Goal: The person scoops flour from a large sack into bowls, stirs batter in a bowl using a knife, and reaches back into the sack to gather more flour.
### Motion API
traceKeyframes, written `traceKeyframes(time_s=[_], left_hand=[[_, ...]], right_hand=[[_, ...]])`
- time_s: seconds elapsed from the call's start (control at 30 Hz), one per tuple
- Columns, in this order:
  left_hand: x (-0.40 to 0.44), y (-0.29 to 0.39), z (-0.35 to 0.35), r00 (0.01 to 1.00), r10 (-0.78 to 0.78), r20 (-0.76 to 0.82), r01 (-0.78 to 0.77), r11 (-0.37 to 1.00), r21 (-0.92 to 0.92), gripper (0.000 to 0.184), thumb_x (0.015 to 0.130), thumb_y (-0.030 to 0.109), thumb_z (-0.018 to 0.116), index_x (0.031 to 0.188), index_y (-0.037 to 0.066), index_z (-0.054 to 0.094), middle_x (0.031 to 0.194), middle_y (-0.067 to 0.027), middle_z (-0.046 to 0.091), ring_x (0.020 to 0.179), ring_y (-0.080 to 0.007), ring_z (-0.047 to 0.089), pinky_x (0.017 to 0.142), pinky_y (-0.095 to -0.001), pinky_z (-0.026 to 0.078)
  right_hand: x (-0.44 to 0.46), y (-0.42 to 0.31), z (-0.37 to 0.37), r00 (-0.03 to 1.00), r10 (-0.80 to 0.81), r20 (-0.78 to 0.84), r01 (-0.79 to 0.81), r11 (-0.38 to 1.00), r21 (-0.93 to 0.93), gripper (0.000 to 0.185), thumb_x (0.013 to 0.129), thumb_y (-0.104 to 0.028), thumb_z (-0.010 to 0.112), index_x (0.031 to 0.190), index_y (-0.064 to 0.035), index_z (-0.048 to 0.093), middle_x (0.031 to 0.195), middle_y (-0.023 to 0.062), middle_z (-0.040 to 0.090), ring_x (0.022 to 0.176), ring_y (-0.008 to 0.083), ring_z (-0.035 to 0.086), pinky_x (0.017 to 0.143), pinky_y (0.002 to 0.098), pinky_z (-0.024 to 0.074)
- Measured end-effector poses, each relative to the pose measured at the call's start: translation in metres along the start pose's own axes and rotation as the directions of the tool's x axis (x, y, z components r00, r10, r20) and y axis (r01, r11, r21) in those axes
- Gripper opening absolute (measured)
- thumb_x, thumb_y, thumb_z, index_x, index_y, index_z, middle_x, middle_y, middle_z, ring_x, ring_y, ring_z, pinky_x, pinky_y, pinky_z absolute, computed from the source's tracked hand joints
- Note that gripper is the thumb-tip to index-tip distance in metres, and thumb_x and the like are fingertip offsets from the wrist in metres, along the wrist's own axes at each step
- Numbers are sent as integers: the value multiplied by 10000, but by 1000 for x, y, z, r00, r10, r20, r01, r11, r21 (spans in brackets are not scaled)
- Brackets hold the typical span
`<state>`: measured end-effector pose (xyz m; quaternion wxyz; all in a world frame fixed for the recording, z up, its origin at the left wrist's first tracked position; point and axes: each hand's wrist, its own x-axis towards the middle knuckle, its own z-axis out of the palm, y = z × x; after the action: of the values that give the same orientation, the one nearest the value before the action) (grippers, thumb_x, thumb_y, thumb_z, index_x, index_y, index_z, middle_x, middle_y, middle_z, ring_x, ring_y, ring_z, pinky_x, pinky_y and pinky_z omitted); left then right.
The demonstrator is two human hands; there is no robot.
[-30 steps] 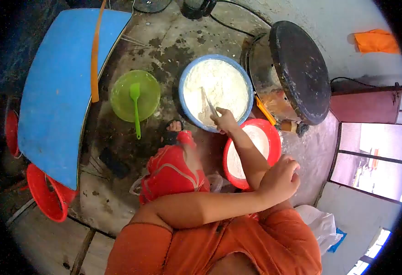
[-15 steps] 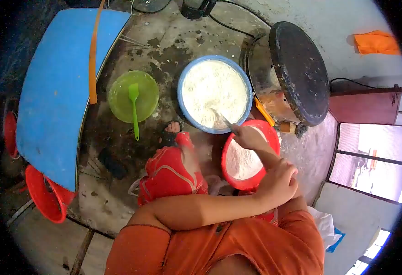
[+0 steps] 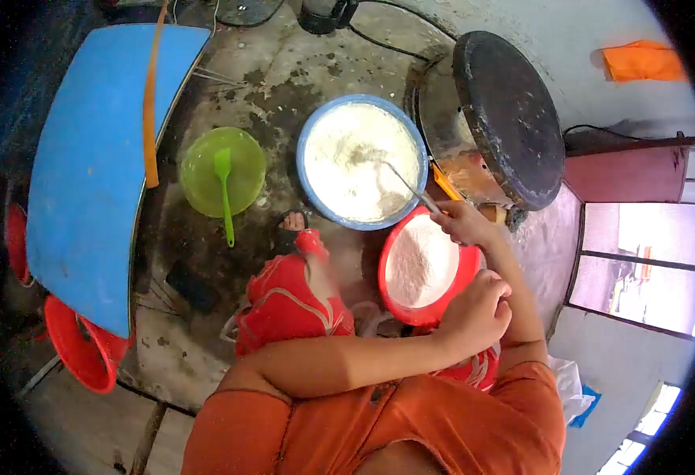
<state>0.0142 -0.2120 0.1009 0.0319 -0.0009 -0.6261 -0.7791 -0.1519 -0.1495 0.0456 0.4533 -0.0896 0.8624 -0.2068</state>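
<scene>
My right hand (image 3: 460, 222) grips the handle of a long metal utensil (image 3: 411, 188). The utensil reaches down and left into a blue basin (image 3: 306, 190) of pale, cream-white mixture (image 3: 355, 178); its working end is sunk there, so its kind cannot be told. Just under my right hand stands a red basin (image 3: 391, 305) with a mound of pale floury powder (image 3: 422, 265). My left hand (image 3: 474, 313) is curled closed beside my right forearm, below the red basin, and nothing shows in it.
A green basin (image 3: 197, 190) with a green spatula (image 3: 223, 170) across it stands left. Further left are a blue tabletop (image 3: 86, 174) and red stools (image 3: 86, 348). A large drum with a dark round lid (image 3: 510, 119) adjoins the blue basin, with an orange-handled tool (image 3: 445, 184) between.
My right hand has drawn up and right with the utensil, showing more of its shaft. My left hand has come off the right forearm and curled tighter. The view has shifted slightly.
</scene>
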Motion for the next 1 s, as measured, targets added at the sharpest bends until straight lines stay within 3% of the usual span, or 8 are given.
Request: traceKeyframes(time_s=[0.07, 0.2, 0.27, 0.37, 0.53, 0.67, 0.9, 1.0], left_hand=[[-2, 1, 0, 1000, -15, 16, 16, 999, -43, 165, 791, 31, 549, 948, -18, 531, 1005, -154, 526, 859, -308, 569, 747, -367, 478], [-3, -1, 1, 1000, 9, 7, -9, 1000, -19, 166, 787, 19, 551, 948, -16, 532, 989, -159, 525, 861, -324, 565, 751, -378, 474], [-2, -2, 2, 1000, -19, -24, 18, 999, -43, 170, 787, 23, 553, 953, -14, 534, 991, -164, 534, 883, -331, 567, 769, -375, 474], [1, -4, 3, 1000, -9, -19, 9, 1000, 5, 176, 786, 18, 557, 957, -15, 535, 1007, -168, 544, 906, -333, 570, 778, -363, 476], [0, -10, 6, 1000, 13, -18, -12, 1000, 23, 184, 790, 20, 557, 970, -13, 533, 1008, -158, 542, 887, -313, 576, 772, -356, 480], [2, -3, -2, 998, -45, 32, 47, 997, -56, 202, 796, 20, 552, 993, -12, 527, 990, -137, 518, 807, -252, 571, 738, -335, 480], [-3, 4, -6, 990, -66, 125, 74, 995, -61, 216, 776, 3, 562, 987, -28, 532, 998, -133, 507, 779, -221, 565, 712, -318, 475], [-4, -1, -3, 998, -18, 64, 21, 999, -47, 215, 772, -2, 566, 983, -27, 533, 999, -131, 509, 782, -212, 567, 710, -311, 478]], right_hand=[[-10, -3, -8, 996, 83, 21, -74, 960, -268, 310, 900, -297, 537, 968, -3, 608, 642, 96, 568, 447, 149, 559, 425, 299, 452], [32, 28, 18, 965, 263, 5, -231, 854, -466, 329, 878, -292, 519, 949, 10, 628, 800, 185, 642, 645, 244, 665, 560, 371, 524], [86, 74, 44, 971, -31, -237, -115, 808, -578, 348, 793, -321, 587, 874, 14, 638, 808, 226, 642, 773, 350, 642, 689, 441, 502], [129, 76, 72, 880, -2, -474, -200, 905, -375, 372, 743, -346, 603, 900, -16, 670, 897, 239, 634, 875, 393, 608, 786, 452, 476], [92, 29, 40, 909, -1, -416, -138, 943, -303, 341, 781, -388, 592, 961, -112, 680, 964, 191, 647, 892, 334, 630, 783, 447, 489], [31, 7, -7, 895, -99, -434, -117, 889, -443, 357, 808, -423, 586, 975, -124, 686, 893, 201, 652, 839, 348, 636, 754, 447, 498], [33, 39, -24, 936, -50, -348, -216, 699, -682, 288, 829, -321, 551, 966, -107, 687, 866, 177, 663, 812, 336, 647, 727, 425, 520], [66, 39, 7, 919, -56, -390, -204, 779, -593, 286, 800, -315, 562, 890, -63, 665, 862, 211, 643, 818, 354, 636, 736, 470, 493]])
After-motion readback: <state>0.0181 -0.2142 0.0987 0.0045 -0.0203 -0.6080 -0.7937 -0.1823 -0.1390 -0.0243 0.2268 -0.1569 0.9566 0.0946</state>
